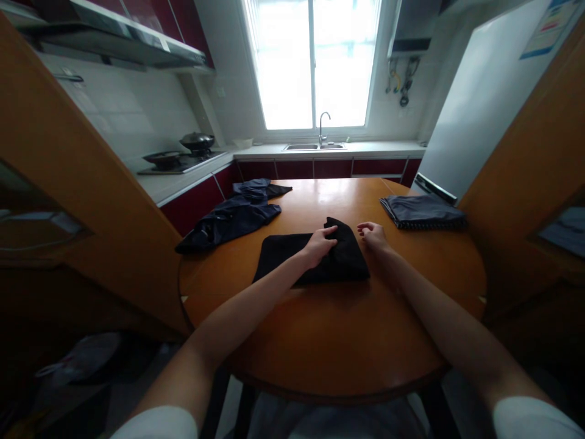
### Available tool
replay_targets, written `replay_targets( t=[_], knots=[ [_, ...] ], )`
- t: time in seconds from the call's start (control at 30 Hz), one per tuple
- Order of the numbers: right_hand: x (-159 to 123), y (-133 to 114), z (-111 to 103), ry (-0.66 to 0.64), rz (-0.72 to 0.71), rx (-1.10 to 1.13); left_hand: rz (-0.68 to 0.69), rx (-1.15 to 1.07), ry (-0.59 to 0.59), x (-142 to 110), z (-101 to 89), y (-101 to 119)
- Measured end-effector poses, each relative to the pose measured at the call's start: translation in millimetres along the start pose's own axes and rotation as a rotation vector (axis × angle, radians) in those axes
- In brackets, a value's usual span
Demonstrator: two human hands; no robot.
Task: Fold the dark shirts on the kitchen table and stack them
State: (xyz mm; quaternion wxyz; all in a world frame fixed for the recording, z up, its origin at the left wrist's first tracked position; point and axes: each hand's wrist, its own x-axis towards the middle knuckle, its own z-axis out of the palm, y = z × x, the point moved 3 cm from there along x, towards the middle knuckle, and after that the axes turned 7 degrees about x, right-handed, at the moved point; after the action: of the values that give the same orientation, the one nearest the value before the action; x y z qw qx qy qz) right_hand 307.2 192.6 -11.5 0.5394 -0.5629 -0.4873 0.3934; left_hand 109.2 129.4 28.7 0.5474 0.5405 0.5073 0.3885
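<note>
A black folded garment (283, 251) lies near the middle of the wooden table, its right part turned over into an upward-pointing flap. My left hand (321, 245) rests on this flap, thumb and forefinger stretched out and apart on the cloth. Just beyond the garment's right edge, my right hand (373, 236) hovers close to the tabletop. Its fingers are loosely bent and slightly apart, with nothing seen in them. What kind of garment it is, the folds do not show.
On the round table (338, 341), a dark blue crumpled garment (233, 213) lies at the left and a folded grey garment (423, 211) at the right. Behind are a counter with a sink (315, 146), a stove with pans (197, 142), and a refrigerator (484, 103) at the right.
</note>
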Motion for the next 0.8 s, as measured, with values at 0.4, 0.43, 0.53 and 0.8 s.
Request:
replay_targets(
  t=[0.4, 0.43, 0.53, 0.8],
  knots=[
    [-7.1, -9.1, 39.3, -0.23, -0.116, 0.158, 0.085, -0.111, -0.028, -30.2, -87.0, 76.1],
    [-5.2, -9.9, 48.9, -0.253, -0.131, 0.144, 0.087, -0.132, -0.017, -34.9, -100.2, 69.6],
    [1.9, -12.4, 82.1, -0.304, -0.18, 0.057, 0.055, -0.181, 0.04, -45.5, -134.5, 37.7],
    [15.5, -5.6, 133.3, -0.393, -0.226, -0.066, -0.092, -0.106, 0.176, -57.8, -175.9, -44.9]
  ],
)
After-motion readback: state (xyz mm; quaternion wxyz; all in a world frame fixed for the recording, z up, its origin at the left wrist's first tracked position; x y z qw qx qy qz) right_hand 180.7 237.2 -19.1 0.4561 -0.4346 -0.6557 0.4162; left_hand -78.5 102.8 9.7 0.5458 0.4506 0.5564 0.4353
